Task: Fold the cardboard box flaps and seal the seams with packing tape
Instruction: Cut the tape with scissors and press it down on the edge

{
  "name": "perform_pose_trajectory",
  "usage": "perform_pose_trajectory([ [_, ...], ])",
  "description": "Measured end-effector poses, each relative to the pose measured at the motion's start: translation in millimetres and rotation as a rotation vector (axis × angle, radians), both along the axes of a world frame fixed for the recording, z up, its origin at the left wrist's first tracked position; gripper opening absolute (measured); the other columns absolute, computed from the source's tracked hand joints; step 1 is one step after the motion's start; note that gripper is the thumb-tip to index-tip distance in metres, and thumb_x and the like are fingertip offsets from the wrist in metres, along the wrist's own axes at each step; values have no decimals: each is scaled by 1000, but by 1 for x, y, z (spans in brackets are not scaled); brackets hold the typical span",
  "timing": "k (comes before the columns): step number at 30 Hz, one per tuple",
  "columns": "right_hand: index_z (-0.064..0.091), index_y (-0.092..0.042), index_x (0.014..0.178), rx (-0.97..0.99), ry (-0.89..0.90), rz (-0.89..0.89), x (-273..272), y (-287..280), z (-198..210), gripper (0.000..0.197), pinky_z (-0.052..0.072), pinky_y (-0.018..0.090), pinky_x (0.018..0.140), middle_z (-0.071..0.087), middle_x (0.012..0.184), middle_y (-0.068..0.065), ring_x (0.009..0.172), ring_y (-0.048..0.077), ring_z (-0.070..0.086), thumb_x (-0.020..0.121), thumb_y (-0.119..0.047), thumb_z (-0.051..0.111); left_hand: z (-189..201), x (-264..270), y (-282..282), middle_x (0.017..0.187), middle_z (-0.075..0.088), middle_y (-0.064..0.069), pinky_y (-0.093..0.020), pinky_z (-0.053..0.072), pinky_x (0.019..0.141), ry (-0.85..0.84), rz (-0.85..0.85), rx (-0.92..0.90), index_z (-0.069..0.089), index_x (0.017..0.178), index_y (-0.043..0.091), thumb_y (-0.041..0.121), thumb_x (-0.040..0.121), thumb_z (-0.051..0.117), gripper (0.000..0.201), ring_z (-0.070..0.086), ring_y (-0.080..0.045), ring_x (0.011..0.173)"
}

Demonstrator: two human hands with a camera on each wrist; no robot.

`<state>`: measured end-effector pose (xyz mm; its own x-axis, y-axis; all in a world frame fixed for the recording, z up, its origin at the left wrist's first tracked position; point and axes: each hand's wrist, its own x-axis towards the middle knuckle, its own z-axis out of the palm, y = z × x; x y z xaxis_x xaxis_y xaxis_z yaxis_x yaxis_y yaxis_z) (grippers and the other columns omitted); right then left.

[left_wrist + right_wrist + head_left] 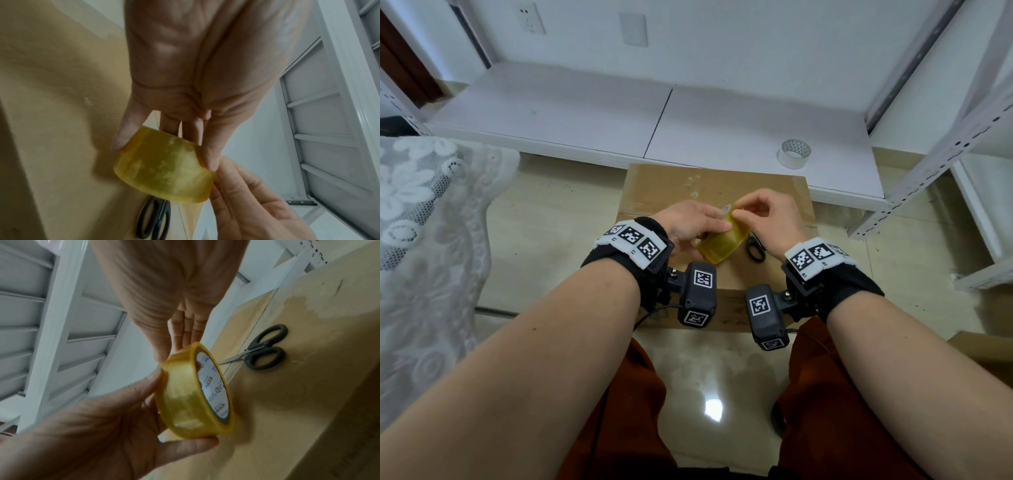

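Note:
The brown cardboard box [661,185] stands on the floor in front of me with its top flaps folded flat; old tape marks show along the centre seam. Over it, my left hand [693,222] grips a yellow roll of packing tape [722,244], thumb and fingers round its rim. In the left wrist view the tape roll [164,170] is on edge. My right hand [767,212] pinches the roll's top rim, and its thumb [162,352] touches the tape roll [185,394] there. Whether a loose tape end is lifted I cannot tell.
Black-handled scissors [755,250] lie on the box top, just right of the roll. A second, clear tape roll [794,154] sits on the low white platform [585,113] behind the box. A white metal rack [935,147] stands at right, lace cloth [424,212] at left.

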<state>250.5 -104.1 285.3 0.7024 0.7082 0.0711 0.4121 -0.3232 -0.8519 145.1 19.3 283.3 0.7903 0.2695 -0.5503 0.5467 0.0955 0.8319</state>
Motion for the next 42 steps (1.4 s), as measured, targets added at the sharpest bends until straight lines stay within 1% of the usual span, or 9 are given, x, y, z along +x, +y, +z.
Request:
perform_pose_trajectory([
  [5,69,-13,70,44,47,-76,-3,5,-2,12,55,38,81,69,82,5,81,22,65,78,-5,72,-2,1,1,120,63,-14,-45,55,76,2,23,0,62,125,14,19,94,58,31,59,-26,105],
  [12,60,-11,84,-40,-219,-42,-9,9,-6,5,38,19,72,56,89,0,79,11,50,86,-9,63,1,1,1,114,66,-13,-35,55,61,4,5,7,62,124,13,19,95,58,30,63,-24,96],
  [16,54,-17,93,71,-126,-53,-8,10,-5,23,43,8,64,58,80,-6,72,3,54,82,-1,66,2,0,1,109,66,-12,-31,56,55,1,5,-10,62,124,11,18,94,58,30,64,-22,91],
  [25,54,-10,108,-71,-183,57,-6,7,-7,20,39,15,72,52,85,-5,77,6,49,90,-3,54,4,0,-1,114,66,-12,-34,55,64,19,-18,31,64,121,15,19,93,59,28,62,-24,97],
  [31,64,-13,99,66,118,-58,8,4,8,15,45,13,75,64,94,-1,84,6,57,93,-7,52,5,1,0,103,66,-6,-45,52,84,13,-62,42,62,121,15,16,97,52,27,60,-23,96],
  [33,69,-8,95,-65,50,-19,9,4,9,27,42,20,80,65,99,1,93,10,56,98,-14,43,5,3,-5,103,65,-7,-46,50,88,24,-68,20,63,118,12,15,97,48,26,58,-24,97],
  [35,69,-2,90,-231,46,42,7,5,6,39,38,26,72,62,90,4,84,15,53,100,-21,37,6,5,-11,107,63,-7,-43,49,85,26,-61,7,63,119,13,15,97,46,28,57,-24,98],
  [38,50,-8,60,-290,68,10,4,5,2,48,29,29,55,45,63,5,58,17,39,101,-28,35,7,9,-15,111,60,-9,-42,48,86,8,6,-28,61,121,11,16,96,45,31,56,-25,99],
  [42,32,-18,55,-241,140,-18,5,6,2,49,26,27,51,31,55,0,50,14,32,100,-36,38,7,10,-15,95,50,-7,-34,44,71,-7,118,-60,55,99,12,23,90,49,15,52,-23,85],
])
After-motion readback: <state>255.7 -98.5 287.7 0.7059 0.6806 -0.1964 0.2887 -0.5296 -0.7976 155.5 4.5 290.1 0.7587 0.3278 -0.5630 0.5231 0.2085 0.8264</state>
